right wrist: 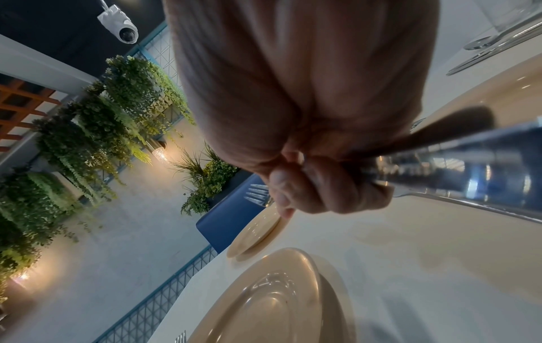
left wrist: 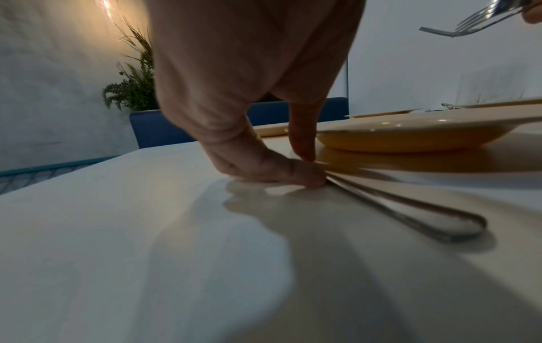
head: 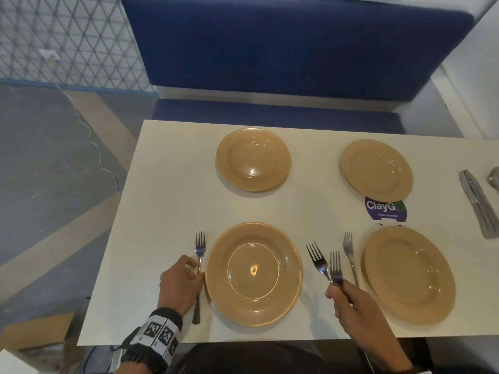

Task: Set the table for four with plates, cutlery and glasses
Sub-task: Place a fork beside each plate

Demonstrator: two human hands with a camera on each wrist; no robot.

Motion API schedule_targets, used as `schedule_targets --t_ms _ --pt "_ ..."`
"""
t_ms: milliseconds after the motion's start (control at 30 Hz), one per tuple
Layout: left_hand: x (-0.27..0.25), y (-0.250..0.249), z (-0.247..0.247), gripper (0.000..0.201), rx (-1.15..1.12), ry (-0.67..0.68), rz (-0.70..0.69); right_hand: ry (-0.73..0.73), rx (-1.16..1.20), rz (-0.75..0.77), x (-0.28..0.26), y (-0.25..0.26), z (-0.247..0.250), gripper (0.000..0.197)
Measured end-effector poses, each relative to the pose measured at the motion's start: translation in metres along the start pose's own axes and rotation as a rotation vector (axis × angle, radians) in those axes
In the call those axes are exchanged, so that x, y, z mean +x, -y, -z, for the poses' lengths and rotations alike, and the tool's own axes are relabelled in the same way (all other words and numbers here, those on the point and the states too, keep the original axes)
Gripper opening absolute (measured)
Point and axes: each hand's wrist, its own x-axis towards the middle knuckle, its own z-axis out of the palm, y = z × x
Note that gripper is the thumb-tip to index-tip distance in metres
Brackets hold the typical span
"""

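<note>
- The left hand (head: 179, 282) is down on the surface (head: 167, 201), its thumb and a fingertip pinching the handle of a fork (head: 199, 268) that lies flat just left of the near-left plate (head: 253, 273), tines pointing away from the person.
- The right hand (head: 351, 306) is curled round the handles of 2 forks (head: 328, 265), held above the surface between the 2 near plates, tines fanned apart and pointing away.
- Just right of those, another fork (head: 350, 255) lies on the surface beside the near-right plate (head: 409, 275).
- 2 more plates sit on the far side: the far-left plate (head: 253, 159) and the far-right plate (head: 376, 170), which overlaps a purple sticker (head: 384, 210) on the surface.
- At the right edge lies a bundle of spare cutlery (head: 478, 203); its pieces are too blurred to tell apart.
- A blue bench (head: 283, 44) stands behind the surface.
</note>
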Motion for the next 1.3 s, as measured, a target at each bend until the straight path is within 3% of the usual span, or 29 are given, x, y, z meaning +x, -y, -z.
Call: schedule_targets --t_ms 267,367,533,633,767,867,967,1067,1200,1300 --pt "-0.003 -0.004 0.007 0.028 0.012 0.041 0.045 -0.005 -0.027 0.032 -0.002 -0.004 0.001 0.022" --pt "-0.006 -0.006 0.021 0.027 -0.001 -0.006 0.071 -0.007 -0.015 0.01 -0.004 -0.004 0.001 0.022" --pt "-0.018 -0.034 0.052 0.016 -0.072 -0.075 -0.061 0.004 0.083 -0.034 -0.001 0.01 0.0 0.021" --pt "-0.03 -0.071 0.058 0.006 -0.16 0.032 -0.196 0.041 0.14 0.066 0.006 0.051 -0.001 0.023" --pt "-0.049 -0.124 0.042 0.011 -0.384 0.338 -0.304 0.163 0.225 0.256 0.014 0.116 -0.011 0.019" --pt "-0.059 -0.15 0.035 0.017 -0.601 0.4 -0.274 0.209 0.209 0.37 0.016 0.152 -0.023 0.02" --pt "-0.061 -0.153 0.036 0.03 -0.763 0.402 -0.158 0.161 0.199 0.396 0.017 0.168 -0.03 0.024" --pt "-0.065 -0.152 0.032 0.03 -0.83 0.579 0.013 0.153 0.211 0.302 0.022 0.17 -0.036 0.028" --pt "-0.068 -0.161 0.02 0.043 -1.026 0.77 0.235 0.154 0.007 0.344 0.024 0.165 -0.041 0.028" --pt "-0.07 -0.175 0.012 0.046 -1.061 0.741 0.24 0.099 -0.034 0.352 0.026 0.161 -0.037 0.026"
